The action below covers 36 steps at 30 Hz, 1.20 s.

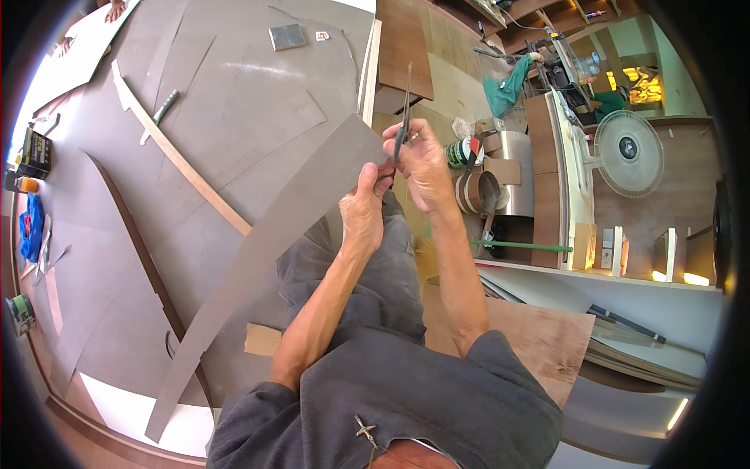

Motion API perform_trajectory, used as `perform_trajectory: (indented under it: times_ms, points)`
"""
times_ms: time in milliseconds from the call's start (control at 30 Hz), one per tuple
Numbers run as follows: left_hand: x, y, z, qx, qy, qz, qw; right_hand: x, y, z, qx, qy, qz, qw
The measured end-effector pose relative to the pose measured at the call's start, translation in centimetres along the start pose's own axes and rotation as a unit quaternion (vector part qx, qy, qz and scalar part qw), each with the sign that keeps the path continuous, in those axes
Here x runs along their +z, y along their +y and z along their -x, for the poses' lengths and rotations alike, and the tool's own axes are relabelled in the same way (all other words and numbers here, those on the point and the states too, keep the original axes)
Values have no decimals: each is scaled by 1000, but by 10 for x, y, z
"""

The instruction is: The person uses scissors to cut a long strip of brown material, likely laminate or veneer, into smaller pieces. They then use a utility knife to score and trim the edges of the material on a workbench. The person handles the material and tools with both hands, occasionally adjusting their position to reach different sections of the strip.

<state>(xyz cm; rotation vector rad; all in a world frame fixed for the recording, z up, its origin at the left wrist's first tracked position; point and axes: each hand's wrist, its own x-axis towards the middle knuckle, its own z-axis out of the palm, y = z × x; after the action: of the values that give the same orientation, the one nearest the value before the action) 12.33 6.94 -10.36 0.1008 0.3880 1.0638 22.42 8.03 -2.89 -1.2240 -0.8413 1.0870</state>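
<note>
A long, curved strip of grey-brown sheet (pixel 273 211) slants across my front, its narrow tail reaching down to the lower left. My left hand (pixel 362 215) grips the strip near its wide upper end, thumb on the face and fingers partly hidden behind. In my right hand (pixel 428 172), just beside that end, is a slim dark pair of scissors (pixel 405 129), seen nearly edge-on with the tips pointing up and away. Whether the blades touch the strip cannot be made out.
The large worktable (pixel 258 102) carries a curved wooden strip (pixel 180 152), a green-handled knife (pixel 166 108), a dark block (pixel 287 37) and a dark curved edge piece (pixel 141 242). Another person's hand (pixel 116 10) rests at far left. Right stand a fan (pixel 629 152) and tins (pixel 476 191).
</note>
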Motion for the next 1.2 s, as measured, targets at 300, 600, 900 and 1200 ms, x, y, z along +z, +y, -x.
perform_trajectory:
  times_ms: [300,600,900,1200]
  points:
    - [18,-9,13,34,82,16,996,-73,-24,74,191,-122,219,949]
    - [22,-18,14,3,118,20,993,-70,-27,68,247,-202,263,910]
    - [23,-15,13,-8,120,23,993,-62,-27,53,239,-206,289,904]
    - [23,-15,16,-8,104,15,994,-68,-34,48,259,-224,328,881]
